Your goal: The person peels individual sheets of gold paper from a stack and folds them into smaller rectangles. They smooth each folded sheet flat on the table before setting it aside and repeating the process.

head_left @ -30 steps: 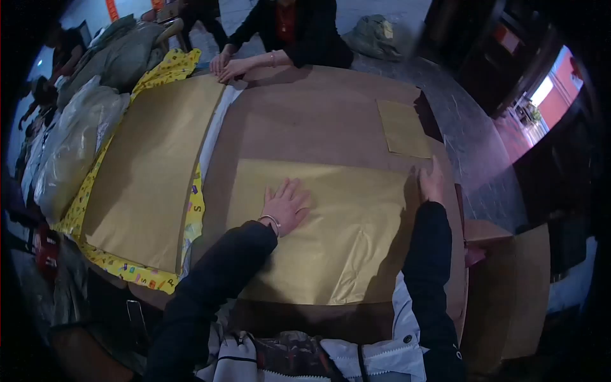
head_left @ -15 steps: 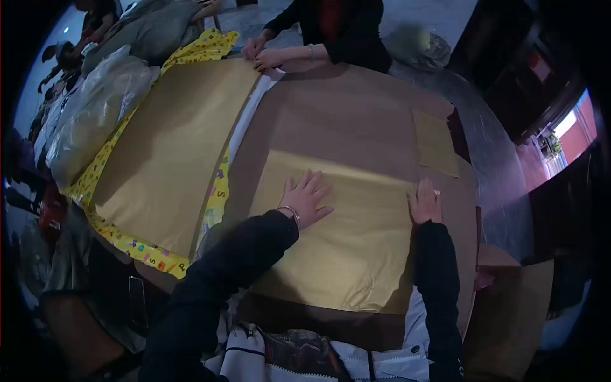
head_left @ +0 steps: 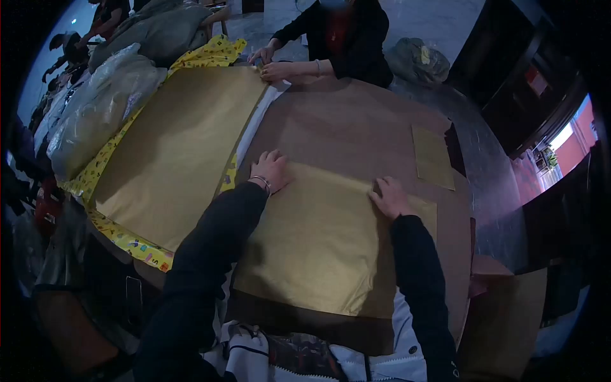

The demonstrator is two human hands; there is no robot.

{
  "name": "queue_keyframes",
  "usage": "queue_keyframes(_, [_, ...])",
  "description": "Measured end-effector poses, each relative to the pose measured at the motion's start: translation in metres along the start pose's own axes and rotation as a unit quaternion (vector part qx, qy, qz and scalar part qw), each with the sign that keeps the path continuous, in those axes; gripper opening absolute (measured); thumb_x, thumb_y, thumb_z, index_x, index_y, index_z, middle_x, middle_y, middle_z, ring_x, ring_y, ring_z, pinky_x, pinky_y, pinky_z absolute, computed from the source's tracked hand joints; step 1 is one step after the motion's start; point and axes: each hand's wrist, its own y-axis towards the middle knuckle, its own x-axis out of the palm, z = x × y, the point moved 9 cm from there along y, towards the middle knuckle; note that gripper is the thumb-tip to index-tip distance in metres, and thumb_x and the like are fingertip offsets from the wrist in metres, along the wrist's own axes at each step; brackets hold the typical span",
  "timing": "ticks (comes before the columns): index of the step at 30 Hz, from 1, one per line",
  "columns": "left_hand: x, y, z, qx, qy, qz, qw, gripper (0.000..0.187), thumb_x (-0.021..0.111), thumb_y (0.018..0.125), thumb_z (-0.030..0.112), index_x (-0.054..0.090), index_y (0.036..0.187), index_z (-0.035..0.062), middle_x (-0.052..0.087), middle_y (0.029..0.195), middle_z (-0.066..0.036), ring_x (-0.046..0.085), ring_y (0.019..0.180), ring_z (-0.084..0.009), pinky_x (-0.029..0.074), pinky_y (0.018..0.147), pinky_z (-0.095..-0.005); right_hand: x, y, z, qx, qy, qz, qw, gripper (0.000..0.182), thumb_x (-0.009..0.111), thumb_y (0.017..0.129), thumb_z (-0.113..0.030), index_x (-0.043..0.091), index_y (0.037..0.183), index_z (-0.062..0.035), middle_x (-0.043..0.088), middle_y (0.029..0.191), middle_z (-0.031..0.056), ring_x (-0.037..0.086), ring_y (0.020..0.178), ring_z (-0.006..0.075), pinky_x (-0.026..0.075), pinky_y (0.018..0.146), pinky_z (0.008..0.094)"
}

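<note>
In the head view, a gold-brown paper sheet [head_left: 312, 248] lies in front of me on a brown-covered table [head_left: 331, 121]. My left hand [head_left: 270, 172] rests at the sheet's far left corner, fingers apart and slightly bent. At its far right part, my right hand [head_left: 393, 198] touches the sheet with bent fingers and the thumb apart. Neither hand visibly holds anything. Left of my left hand lies a larger gold-brown sheet [head_left: 178, 146] on a yellow printed wrapping sheet [head_left: 130, 242], whose border sticks out around it.
Across the table, a co-worker's hands [head_left: 275, 69] work at the far corner of the larger sheet. A small gold-brown piece [head_left: 434, 156] lies at the right. Clear plastic bags [head_left: 102, 111] crowd the left side. An open cardboard box [head_left: 506, 312] stands at lower right.
My left hand has moved left and away from me to the sheet's corner. My right hand has shifted left. A strip of gold-brown paper now shows right of it.
</note>
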Motion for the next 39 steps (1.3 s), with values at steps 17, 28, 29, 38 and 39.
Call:
queue_keyframes(17, [-0.013,-0.025,0.006,0.084,-0.608,-0.046,0.788,0.038,0.079,0.073,0.018,0.066,0.101,-0.0032,0.07,0.091,-0.017,0.068,0.082,-0.0268,0.053,0.076,-0.0341,-0.204,0.004,-0.085,-0.151,0.107,0.221,0.958,0.017,0.063,0.084,-0.02,0.064,0.094,-0.0054,0.064,0.093,0.0213,0.061,0.089,0.0407,0.048,0.075,0.0469])
queue_keyframes(28, [-0.324,-0.227,0.105,0.377,-0.296,0.46,0.747,0.011,0.066,0.076,0.004,0.066,0.087,0.0051,0.068,0.083,-0.009,0.066,0.082,-0.027,0.051,0.074,-0.0337,-0.393,-0.254,-0.028,-0.153,0.15,0.58,0.786,0.018,0.061,0.092,-0.012,0.063,0.108,-0.0044,0.068,0.104,0.0093,0.066,0.093,0.0198,0.053,0.081,0.0335])
queue_keyframes(29, [-0.314,-0.263,0.112,0.398,-0.195,0.517,0.732,0.012,0.065,0.074,0.0,0.065,0.083,0.007,0.067,0.083,-0.008,0.065,0.083,-0.0275,0.051,0.076,-0.0348,-0.376,-0.269,-0.037,-0.244,0.166,0.538,0.79,0.016,0.062,0.09,-0.011,0.063,0.105,-0.0037,0.068,0.104,0.01,0.065,0.097,0.023,0.053,0.083,0.0354])
queue_keyframes(38, [-0.055,-0.348,0.086,0.428,-0.016,0.199,0.881,0.02,0.067,0.066,0.012,0.057,0.084,0.0138,0.062,0.102,-0.001,0.059,0.105,-0.0222,0.041,0.093,-0.0525,-0.113,-0.331,-0.057,-0.233,0.093,0.294,0.922,0.012,0.07,0.076,-0.004,0.059,0.08,-0.0034,0.065,0.116,0.0133,0.054,0.12,0.038,0.048,0.096,0.0465])
queue_keyframes(39, [-0.038,-0.353,0.082,0.421,-0.042,0.156,0.893,0.021,0.066,0.066,0.014,0.056,0.085,0.0142,0.061,0.104,-0.001,0.057,0.107,-0.0224,0.039,0.095,-0.0533,-0.094,-0.334,-0.055,-0.227,0.082,0.267,0.933,0.012,0.07,0.076,-0.004,0.059,0.08,-0.0033,0.064,0.117,0.0135,0.053,0.121,0.0378,0.047,0.097,0.0466])
